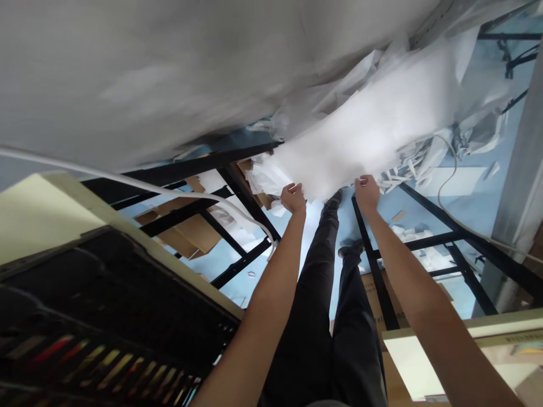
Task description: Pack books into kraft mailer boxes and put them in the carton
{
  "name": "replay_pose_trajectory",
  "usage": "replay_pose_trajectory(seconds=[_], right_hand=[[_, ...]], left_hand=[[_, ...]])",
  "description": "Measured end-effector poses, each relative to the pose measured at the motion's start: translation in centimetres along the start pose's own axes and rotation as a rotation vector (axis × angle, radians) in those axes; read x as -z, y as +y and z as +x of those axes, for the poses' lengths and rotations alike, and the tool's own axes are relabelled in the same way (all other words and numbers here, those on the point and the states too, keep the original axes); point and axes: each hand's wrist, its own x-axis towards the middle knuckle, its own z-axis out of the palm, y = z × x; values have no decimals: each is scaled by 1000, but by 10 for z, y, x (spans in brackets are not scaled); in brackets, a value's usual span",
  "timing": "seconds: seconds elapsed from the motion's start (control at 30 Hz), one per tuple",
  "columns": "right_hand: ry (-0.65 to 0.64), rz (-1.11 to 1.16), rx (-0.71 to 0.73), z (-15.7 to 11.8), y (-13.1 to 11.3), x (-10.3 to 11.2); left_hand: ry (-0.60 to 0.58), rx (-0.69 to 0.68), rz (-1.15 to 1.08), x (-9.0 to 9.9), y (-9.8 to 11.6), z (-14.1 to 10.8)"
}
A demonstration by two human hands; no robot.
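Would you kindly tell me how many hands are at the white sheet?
2: the left hand at the near edge of the white sheet, the right hand farther right along that edge; no others show.

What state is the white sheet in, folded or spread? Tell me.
Spread: the white sheet stretches broad and mostly smooth away from the left hand and right hand.

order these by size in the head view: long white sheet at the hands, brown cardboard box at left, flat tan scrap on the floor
1. Long white sheet
2. Brown cardboard box, partly hidden
3. Flat tan scrap
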Motion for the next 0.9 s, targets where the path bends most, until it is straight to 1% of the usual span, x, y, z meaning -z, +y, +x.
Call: replay_pose_trajectory(seconds=[0.1, 0.2, 0.27, 0.33, 0.43, 0.5, 0.63, 0.8, 0.9], right_hand=[[-146, -61, 151, -24, -16, -17], [-313, -86, 292, -46, -29, -37], [-397, -104, 362, -57, -33, -48], [-441, -119, 409, -67, -36, -56], [-445, -117, 458, -79, -37, -61], [-426, -95, 493, -84, -38, -61], [-400, -15, 543, -87, -43, -55], [-416, 111, 519, -81, -48, -45], [-428, 173, 543, -77, -48, -41]], left_hand=[[145, 33, 18, -1, 5, -8], [155, 17, -19, -2, 13, -16], [154, 20, -53, -2, 17, -23], [179, 9, -52, -2, 19, -32], [242, -57, -13, -2, 19, -47], [218, -74, -59, -2, 17, -58], [70, -60, -216, -4, 14, -72], [-38, -49, -427, -3, 19, -75], [-49, -33, -565, -4, 26, -75]])
